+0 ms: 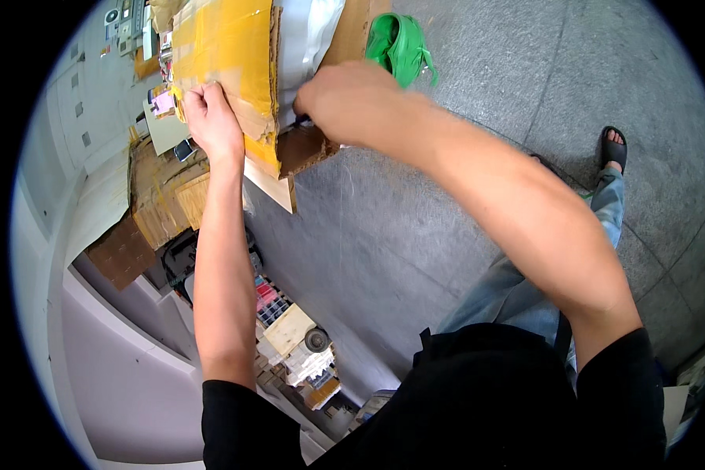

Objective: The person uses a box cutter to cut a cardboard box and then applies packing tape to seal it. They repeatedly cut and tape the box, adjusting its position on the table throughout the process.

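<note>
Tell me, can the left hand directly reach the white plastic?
Probably not as things stand: the left hand is at the left edge of the taped cardboard, which lies between it and the white plastic.

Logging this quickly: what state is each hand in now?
Left hand: closed on the yellow-taped cardboard box.
Right hand: at the box's opening, fingers mostly hidden; cannot tell.

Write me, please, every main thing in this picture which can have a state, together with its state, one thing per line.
Cardboard box: partly covered by yellow tape, edge ragged
White plastic: wrinkled
Left hand: curled closed at the box's edge
Right hand: bent toward the box; grip hidden
Green bag: crumpled
Black sandal: worn, on the grey floor
</note>
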`<state>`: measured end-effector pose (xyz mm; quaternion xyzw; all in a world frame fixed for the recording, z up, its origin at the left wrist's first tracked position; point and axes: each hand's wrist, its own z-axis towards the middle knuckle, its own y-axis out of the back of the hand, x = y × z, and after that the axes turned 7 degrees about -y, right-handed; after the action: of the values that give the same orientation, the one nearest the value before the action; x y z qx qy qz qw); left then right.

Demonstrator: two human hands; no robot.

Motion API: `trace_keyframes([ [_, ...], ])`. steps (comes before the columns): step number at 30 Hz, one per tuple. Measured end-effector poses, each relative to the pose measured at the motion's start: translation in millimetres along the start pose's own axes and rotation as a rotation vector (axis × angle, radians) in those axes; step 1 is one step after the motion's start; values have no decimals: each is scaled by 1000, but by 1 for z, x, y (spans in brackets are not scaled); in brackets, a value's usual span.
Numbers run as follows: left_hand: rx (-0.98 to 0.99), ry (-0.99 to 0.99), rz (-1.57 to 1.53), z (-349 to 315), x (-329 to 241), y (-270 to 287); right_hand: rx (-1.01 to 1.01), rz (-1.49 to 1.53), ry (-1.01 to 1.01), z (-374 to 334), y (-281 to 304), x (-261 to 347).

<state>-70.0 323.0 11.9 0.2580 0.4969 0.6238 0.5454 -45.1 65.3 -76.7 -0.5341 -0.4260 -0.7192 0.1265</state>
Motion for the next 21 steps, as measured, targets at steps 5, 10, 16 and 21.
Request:
trace_keyframes([
  [5,-6,-13,2,-1,-1,-1,40,108,-109,3,8,0],
  [10,-9,6,12,-2,-6,-2,-59,214,-108,-11,-24,-2],
  [16,-9,0,2,-8,-1,1,-7,278,-137,-20,-27,7],
  [21,-8,-21,36,-5,-12,-3,-36,298,-171,-22,-22,8],
])
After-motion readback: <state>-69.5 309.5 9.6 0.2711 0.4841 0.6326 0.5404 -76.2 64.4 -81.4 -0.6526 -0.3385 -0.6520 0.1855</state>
